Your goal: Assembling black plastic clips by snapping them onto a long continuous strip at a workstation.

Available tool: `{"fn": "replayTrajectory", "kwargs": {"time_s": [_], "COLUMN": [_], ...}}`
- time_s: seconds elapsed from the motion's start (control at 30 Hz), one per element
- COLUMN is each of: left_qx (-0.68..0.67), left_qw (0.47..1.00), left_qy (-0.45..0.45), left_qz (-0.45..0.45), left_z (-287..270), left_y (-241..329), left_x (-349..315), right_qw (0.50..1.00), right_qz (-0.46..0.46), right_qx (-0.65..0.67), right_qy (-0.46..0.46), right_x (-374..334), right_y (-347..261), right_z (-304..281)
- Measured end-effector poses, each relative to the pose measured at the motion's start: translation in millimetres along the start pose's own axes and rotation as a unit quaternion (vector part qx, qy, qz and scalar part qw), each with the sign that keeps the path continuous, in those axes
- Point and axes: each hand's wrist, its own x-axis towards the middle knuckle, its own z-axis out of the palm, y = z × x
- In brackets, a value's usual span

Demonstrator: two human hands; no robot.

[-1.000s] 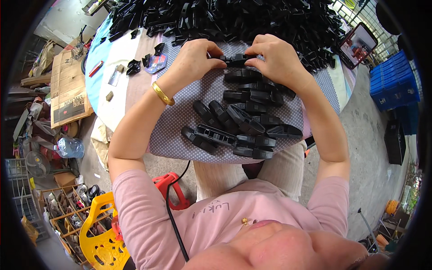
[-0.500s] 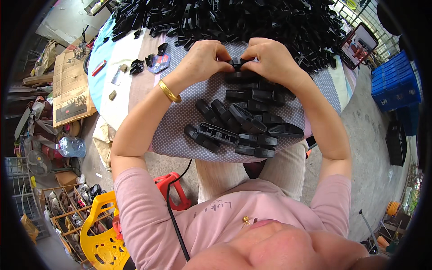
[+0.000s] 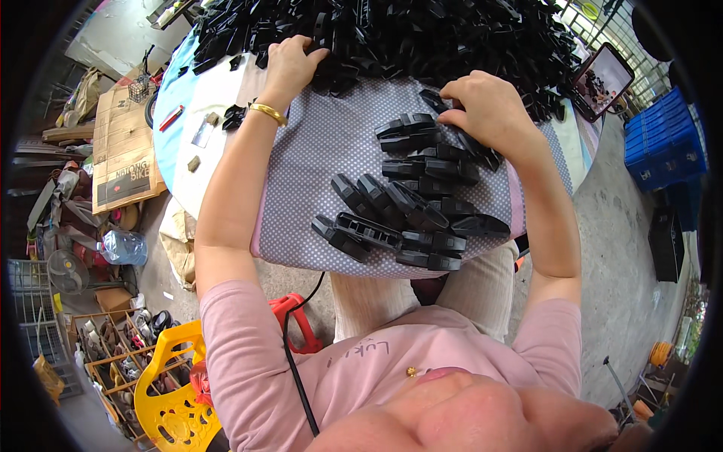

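My left hand [image 3: 291,69] is at the near left edge of a large heap of black plastic parts [image 3: 422,41], thumb and fingers apart with nothing visible between them. Further right, my right hand [image 3: 489,109] has a slim black plastic part [image 3: 432,99] between thumb and forefinger; the palm hides some of it. Another dark elongated part [image 3: 479,149] lies below that hand, partly covered. Nearer to me, several chunky black plastic pieces [image 3: 410,202] lie grouped on the dotted grey cloth [image 3: 301,203]. A few small black bits [image 3: 234,117] rest beside my left forearm.
A phone [image 3: 602,81] stands propped at the table's right edge. On the left side of the table lie a red pen-like tool [image 3: 172,117] and small stone-like lumps [image 3: 193,163]. Blue crates [image 3: 663,139] stand on the floor to the right, a yellow chair [image 3: 169,399] at lower left.
My hands have parted from the dark part they held together. The left moved up and left to the heap; the right moved right and slightly down. My left forearm now covers the blue-red card.
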Motion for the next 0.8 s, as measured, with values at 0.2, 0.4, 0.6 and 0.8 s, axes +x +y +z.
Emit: {"fn": "replayTrajectory", "kwargs": {"time_s": [0.2, 0.4, 0.6, 0.8], "left_qx": [-0.167, -0.083, -0.157, -0.172], "left_qw": [0.985, 0.993, 0.981, 0.961], "left_qy": [-0.015, 0.081, 0.084, 0.213], "left_qz": [-0.048, -0.026, -0.077, -0.046], "left_z": [4, 23, 3, -25], "left_y": [-8, -16, -4, 12], "left_x": [0, 1, -1, -16], "right_qw": [0.996, 0.985, 0.955, 0.924], "right_qz": [-0.047, -0.087, -0.093, -0.009], "right_qx": [0.067, 0.066, 0.234, 0.344], "right_qy": [0.024, 0.136, 0.156, 0.165], "right_x": [-2, 6, 8, 13], "right_y": [9, 9, -7, 4], "right_z": [4, 9, 19, 13]}}
